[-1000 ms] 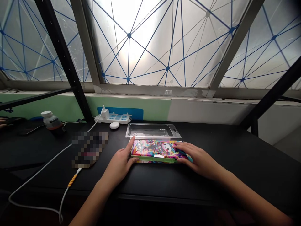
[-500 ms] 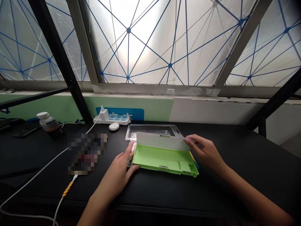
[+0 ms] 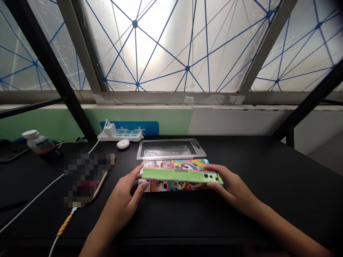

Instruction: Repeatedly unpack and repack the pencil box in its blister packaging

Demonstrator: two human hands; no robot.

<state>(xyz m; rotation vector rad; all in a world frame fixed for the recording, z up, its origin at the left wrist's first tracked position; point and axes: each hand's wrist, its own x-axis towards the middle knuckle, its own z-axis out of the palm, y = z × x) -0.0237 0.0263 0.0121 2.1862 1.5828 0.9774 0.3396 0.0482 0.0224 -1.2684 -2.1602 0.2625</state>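
Note:
A light green plastic pencil case [image 3: 187,176] is held between my two hands, turned so that one long narrow side faces me. Dark round holes show near its right end. My left hand [image 3: 125,194] grips the left end, fingers behind and thumb in front. At the opposite end, my right hand [image 3: 233,184] has its thumb below and its fingers above the case. A colourful printed card [image 3: 174,186] shows above and below the green side, apparently under the case. Whether the case's lid is open is hidden from me.
Behind the card lies a clear plastic packaging tray [image 3: 166,157]. A white rounded case [image 3: 123,144] and a power strip [image 3: 128,134] stand at the back. To the left are a blurred-out device [image 3: 88,178], a white cable [image 3: 34,205] and a bottle [image 3: 41,142].
The pencil case has turned from showing its open inside to showing a narrow side. My right hand has shifted from the translucent lid to the case's right end. The printed card shows more.

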